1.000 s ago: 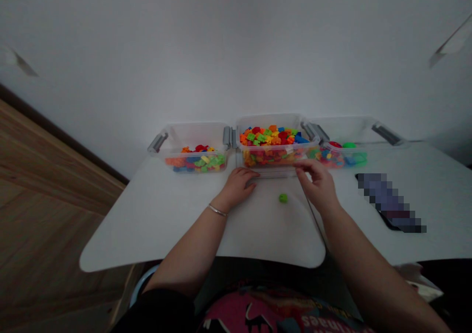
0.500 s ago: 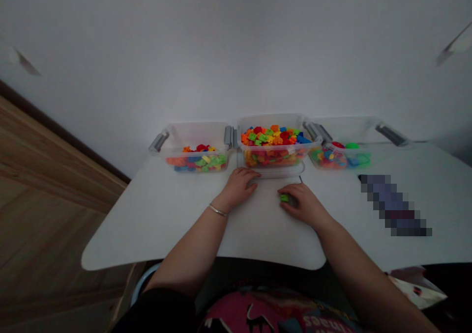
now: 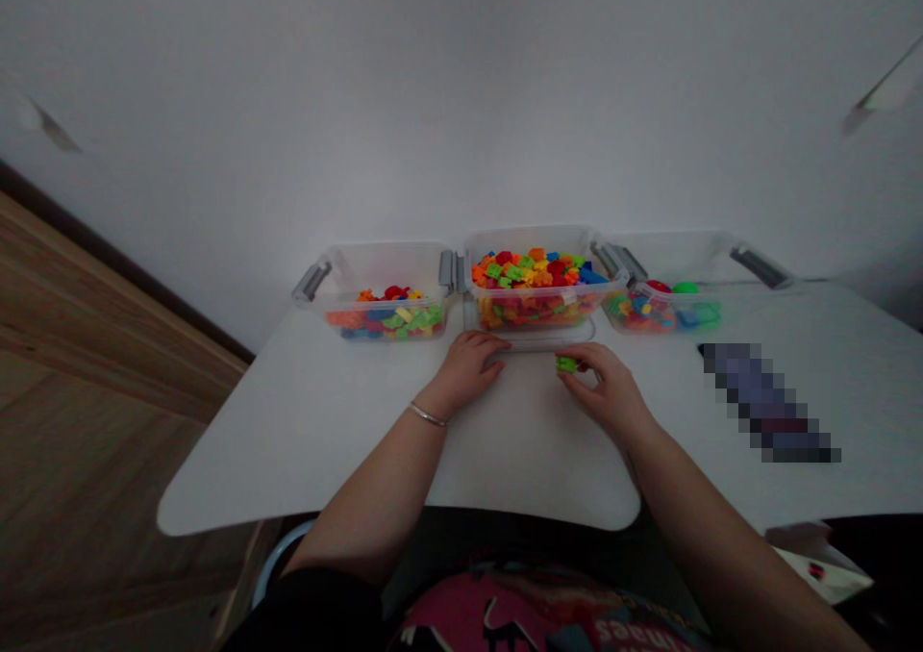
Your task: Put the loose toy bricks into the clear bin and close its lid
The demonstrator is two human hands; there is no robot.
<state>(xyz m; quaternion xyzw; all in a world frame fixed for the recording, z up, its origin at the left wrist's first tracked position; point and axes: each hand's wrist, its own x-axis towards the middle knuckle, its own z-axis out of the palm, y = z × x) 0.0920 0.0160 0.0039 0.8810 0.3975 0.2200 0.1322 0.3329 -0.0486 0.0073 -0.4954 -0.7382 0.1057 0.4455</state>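
Between the thumb and fingers of my right hand (image 3: pixel 606 388) is a small green toy block (image 3: pixel 566 364), held just in front of the middle bin. My left hand (image 3: pixel 472 368) rests on the white table (image 3: pixel 303 440) with its fingers stretched out and holds nothing. Its fingertips lie at the front edge of a clear lid (image 3: pixel 548 342), which sits under the middle bin. That middle clear bin (image 3: pixel 540 296) is heaped with colourful toy blocks (image 3: pixel 534 269).
A clear bin (image 3: pixel 386 258) with fewer blocks stands at the left. Another clear bin (image 3: pixel 670 248) at the right holds mixed plastic pieces. A blurred-out dark flat object (image 3: pixel 768 407) lies on the right side of the table. Behind everything rises a wall (image 3: pixel 461 94).
My right hand has lifted the green block and brought it slightly up and to the right, toward the middle bin. My left hand stays where it was.
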